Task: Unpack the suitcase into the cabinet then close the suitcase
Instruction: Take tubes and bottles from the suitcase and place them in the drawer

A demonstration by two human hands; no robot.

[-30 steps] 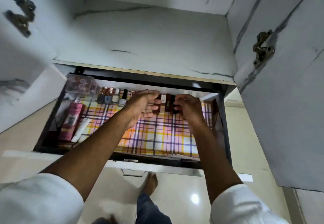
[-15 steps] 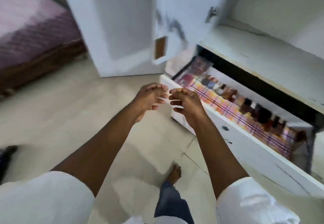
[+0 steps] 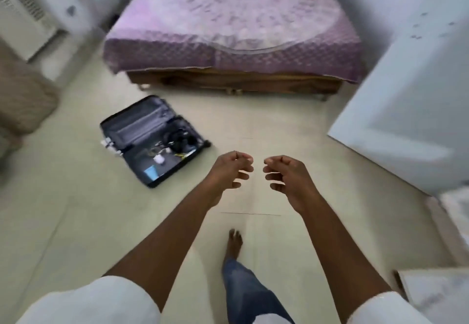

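A dark suitcase lies open on the pale floor, left of centre, in front of the bed. Inside it I see black cables, a small white item and a light blue item. My left hand and my right hand hang in mid-air over the floor, right of the suitcase and apart from it. Both have loosely curled fingers and hold nothing. The white cabinet door stands open at the right edge.
A bed with a purple cover on a wooden frame fills the back. A white appliance stands at the far left, with a brown cushion below it. My bare foot is on the tiled floor. The drawer's corner shows bottom right.
The view has swung from the cabinet drawer round to the room. My hands let go of the small bottles in the drawer and now hang bare over the floor near the suitcase.
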